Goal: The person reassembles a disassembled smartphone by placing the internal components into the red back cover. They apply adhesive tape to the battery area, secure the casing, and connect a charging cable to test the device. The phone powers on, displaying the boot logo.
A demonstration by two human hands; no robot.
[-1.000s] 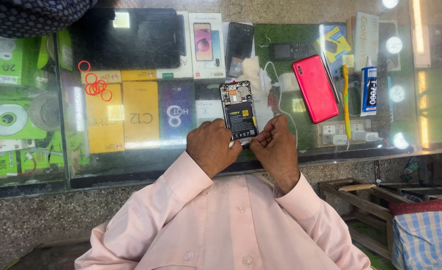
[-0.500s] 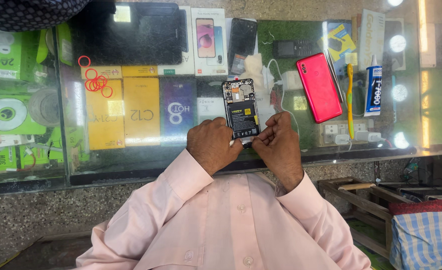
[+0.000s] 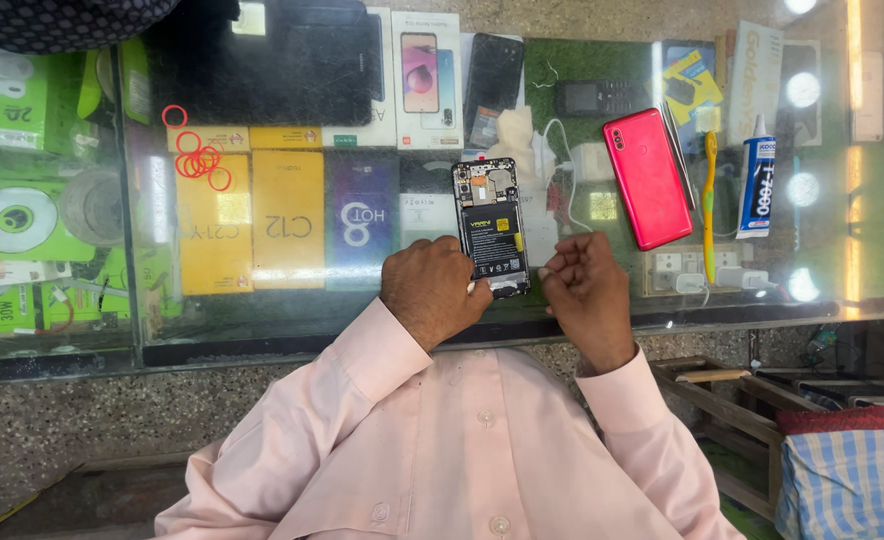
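Right now the person in the pale pink shirt point(image 3: 442, 440) is leaning over the glass counter point(image 3: 292, 325). Their left hand point(image 3: 432, 290) is curling down on the lower edge of the opened phone point(image 3: 489, 225), pinning it flat with its battery showing. Their right hand point(image 3: 584, 290) is hovering just beside it, fingers bunched together as if pinching something too small to make out. It looks like work on the phone's bottom end, calling for a steady, fine touch. Farther off, a red back cover point(image 3: 648, 178), a yellow toothbrush point(image 3: 708, 195) and a glue tube point(image 3: 758, 188) are lying well apart from the hands.
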